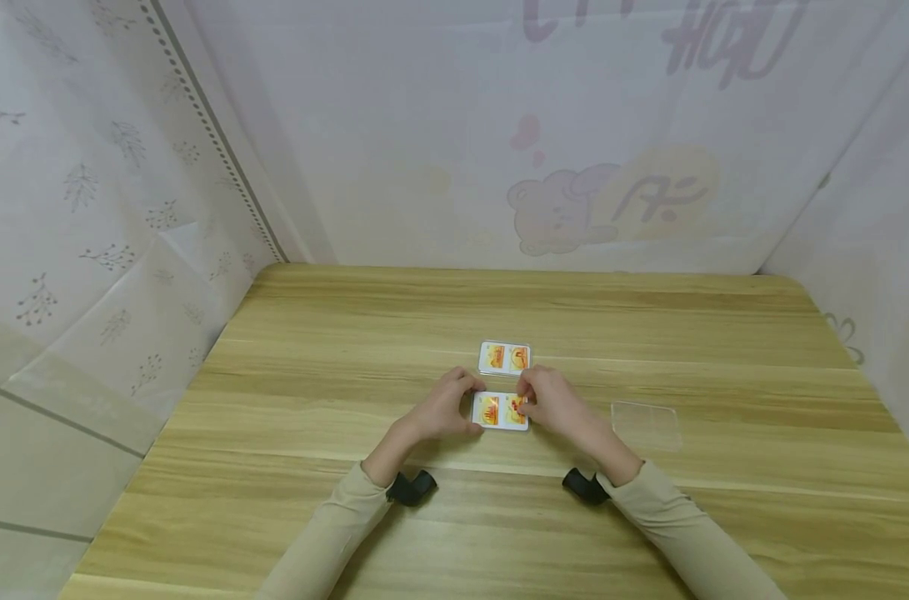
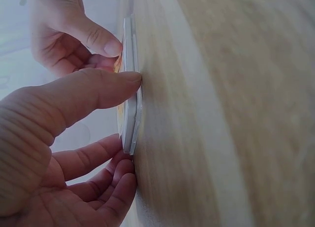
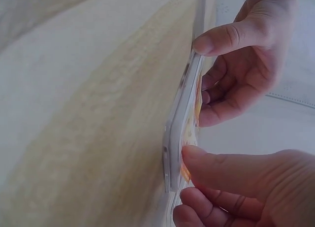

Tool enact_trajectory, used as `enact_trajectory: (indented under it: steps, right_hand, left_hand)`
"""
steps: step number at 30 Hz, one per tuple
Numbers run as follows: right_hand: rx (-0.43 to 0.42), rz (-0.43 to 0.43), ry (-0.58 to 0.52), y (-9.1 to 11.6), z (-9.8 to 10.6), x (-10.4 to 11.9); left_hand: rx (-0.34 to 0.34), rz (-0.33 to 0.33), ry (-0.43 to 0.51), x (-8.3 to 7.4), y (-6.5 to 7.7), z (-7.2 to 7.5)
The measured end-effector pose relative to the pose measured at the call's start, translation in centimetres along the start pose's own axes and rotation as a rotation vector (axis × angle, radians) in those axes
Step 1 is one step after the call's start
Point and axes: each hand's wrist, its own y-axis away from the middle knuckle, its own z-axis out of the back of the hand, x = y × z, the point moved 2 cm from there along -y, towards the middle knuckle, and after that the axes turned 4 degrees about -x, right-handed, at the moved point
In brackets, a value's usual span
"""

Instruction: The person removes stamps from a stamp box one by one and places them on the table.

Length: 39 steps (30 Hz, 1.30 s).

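In the head view a white card with two orange pictures lies in a shallow clear case before me. My left hand grips its left end, thumb at the near edge and fingers at the far edge. At the right end my right hand has thumb and fingertips on the right picture. From the right wrist view, the thumb pinches a small orange picture piece that tilts off the card's face. The left wrist view shows the case edge-on, with the left thumb across its side.
A second case with two orange pictures lies just beyond the first. To the right rests a clear plastic cover on the wooden table. Printed curtains hang behind and at the sides. A black strap piece sits at each wrist.
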Motion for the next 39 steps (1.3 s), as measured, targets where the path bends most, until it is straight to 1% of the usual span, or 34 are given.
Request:
enact_trajectory:
  steps: [7,14,20,28,35,39]
  right_hand:
    - [-0.011,0.012,-0.041,-0.08,-0.10,0.01]
    - [-0.019,-0.007,-0.090,-0.18,-0.23,-0.16]
    - [-0.013,-0.034,-0.127,-0.23,-0.33,-0.40]
    - [0.002,-0.049,-0.166,-0.11,-0.28,-0.59]
    - [-0.011,-0.007,-0.180,0.01,-0.18,-0.82]
    - [-0.008,-0.019,-0.196,0.03,-0.07,-0.77]
  left_hand:
    - [-0.004,-0.001,-0.006,0.01,0.02,0.00]
    - [-0.010,-0.006,-0.010,0.06,0.03,-0.05]
    - [-0.009,-0.001,-0.008,0.01,-0.01,-0.06]
    - [-0.008,0.007,-0.002,0.00,0.01,-0.06]
    - [-0.005,0.005,-0.002,0.05,-0.01,-0.09]
    - [-0.003,0.006,-0.001,0.05,-0.02,-0.09]
